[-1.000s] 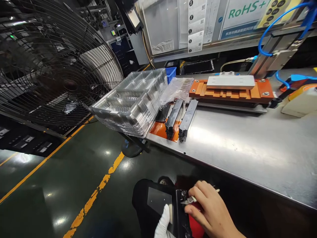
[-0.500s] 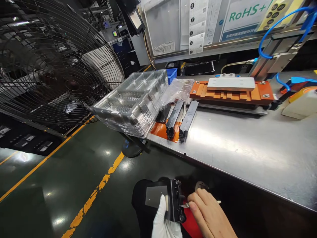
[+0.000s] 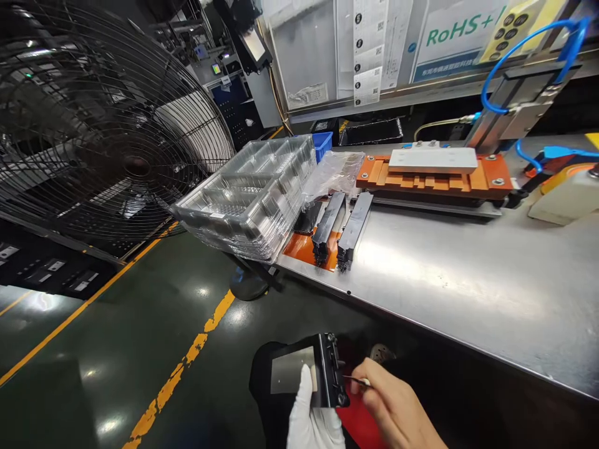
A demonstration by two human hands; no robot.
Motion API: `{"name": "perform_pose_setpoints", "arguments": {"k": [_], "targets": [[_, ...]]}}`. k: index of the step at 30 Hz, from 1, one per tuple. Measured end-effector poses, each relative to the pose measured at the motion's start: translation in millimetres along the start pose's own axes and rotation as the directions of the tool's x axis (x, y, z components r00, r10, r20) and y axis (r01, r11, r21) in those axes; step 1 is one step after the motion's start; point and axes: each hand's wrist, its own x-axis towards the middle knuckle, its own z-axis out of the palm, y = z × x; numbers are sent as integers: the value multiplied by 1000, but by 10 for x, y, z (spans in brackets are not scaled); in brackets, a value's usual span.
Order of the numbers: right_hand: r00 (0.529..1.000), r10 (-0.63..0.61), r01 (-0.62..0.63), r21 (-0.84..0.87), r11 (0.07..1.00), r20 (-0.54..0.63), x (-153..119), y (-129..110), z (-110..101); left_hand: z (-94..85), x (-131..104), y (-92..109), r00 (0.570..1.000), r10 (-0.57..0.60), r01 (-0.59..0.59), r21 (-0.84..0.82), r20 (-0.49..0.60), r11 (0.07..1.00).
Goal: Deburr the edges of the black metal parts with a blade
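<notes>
A stack of clear plastic blister trays (image 3: 248,202) sits on the left end of the steel workbench (image 3: 468,280), overhanging its left edge; their moulded compartments look empty, though glare on the plastic makes that hard to confirm. Behind them stands a small blue bin (image 3: 322,142), its contents hidden. A crumpled clear plastic bag (image 3: 334,171) lies just beside the trays.

Near the front left corner of the workbench, two long black bars (image 3: 341,227) lie side by side, their near ends resting on an orange mat (image 3: 304,246). Further back is an orange fixture block (image 3: 435,178) with a pale flat plate on top, and blue air hoses (image 3: 510,68) loop above it. A large wire-caged floor fan (image 3: 107,131) fills the left of the view, standing on the glossy dark floor with yellow lines.

Below the front edge of the workbench, the left hand (image 3: 311,418), in a white glove, grips a flat black rectangular part (image 3: 306,371) with a shiny grey face, thumb laid across that face. The bare right hand (image 3: 397,415) pinches a thin blade-like tool (image 3: 356,380) whose tip touches the part's notched right edge.
</notes>
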Motion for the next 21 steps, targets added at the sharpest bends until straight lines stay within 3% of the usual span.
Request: {"name": "perform_pose_setpoints", "arguments": {"k": [5,10,16,21], "targets": [[995,-94,97,-216,971,27,3,-16,41,239,-66,-4,999,-5,5,11,34,1000],[980,-199,197,-327,924,28,53,-63,23,352,-133,48,998,1,-3,32,60,999],[926,-374,305,-477,824,-53,82,-37,48,374,-128,56,998,12,-14,44,62,999],[915,-374,247,-524,815,-151,122,-19,98,266,-71,57,999,17,-19,49,52,999]]}}
